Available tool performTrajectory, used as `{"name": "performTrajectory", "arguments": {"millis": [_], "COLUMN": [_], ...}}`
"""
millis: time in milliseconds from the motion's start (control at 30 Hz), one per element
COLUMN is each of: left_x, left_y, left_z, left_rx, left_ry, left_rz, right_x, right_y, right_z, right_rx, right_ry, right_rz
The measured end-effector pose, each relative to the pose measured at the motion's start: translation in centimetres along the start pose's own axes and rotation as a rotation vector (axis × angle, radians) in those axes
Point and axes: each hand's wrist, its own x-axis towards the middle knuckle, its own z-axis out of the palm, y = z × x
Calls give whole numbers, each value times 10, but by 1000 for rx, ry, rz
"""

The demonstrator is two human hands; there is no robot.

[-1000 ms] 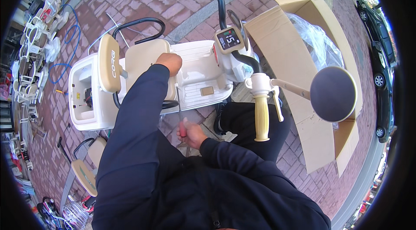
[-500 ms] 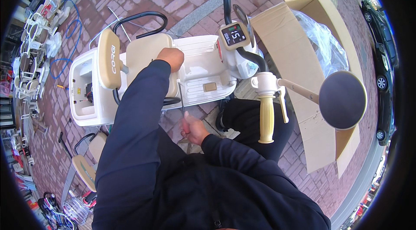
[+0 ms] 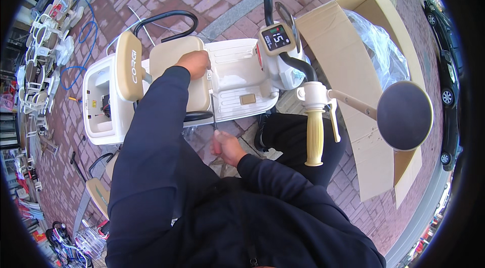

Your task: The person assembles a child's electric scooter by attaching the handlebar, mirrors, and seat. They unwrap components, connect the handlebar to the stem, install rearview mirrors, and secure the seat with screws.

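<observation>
A white and beige electric scooter stands crosswise in front of me. My left hand is curled closed at the front edge of its beige seat; its fingertips are hidden, so what it grips, if anything, does not show. My right hand, lower and nearer my body, is closed round the red handle of a screwdriver. The dark shaft points away from me, its far end by the seat's front edge. A black armrest curves just left of the shaft.
The handlebar grip and a round mirror stick out on the right. Beyond them is an open cardboard box with clear plastic inside. An open rear compartment is at left. Another beige-seated vehicle stands lower left.
My left hand has shifted slightly left and away along the seat's front edge, uncovering more of that edge. The screwdriver in my right hand has stayed nearly in place.
</observation>
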Motion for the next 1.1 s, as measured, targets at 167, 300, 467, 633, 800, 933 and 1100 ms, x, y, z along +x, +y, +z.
{"name": "performTrajectory", "arguments": {"millis": [167,300,467,633,800,933,1100], "left_x": [4,7,12,15,15,14,13], "left_y": [14,16,12,13,15,18,21], "left_z": [-4,-5,-4,-4,-5,-8,-10], "left_rx": [71,81,66,85,85,85,71], "left_ry": [-146,-179,-223,-257,-262,-258,-260], "left_rz": [-97,-110,-58,-73,-71,-81,-81], "right_x": [7,12,6,-2,-5,1,11], "right_y": [6,11,6,5,-4,-4,8], "right_z": [-9,-14,-7,17,13,1,0], "right_rx": [0,-13,-133,-425,-24,70,-141], "right_ry": [-10,-20,75,401,158,17,179], "right_rz": [-19,-39,-81,-319,-133,-54,-151]}}
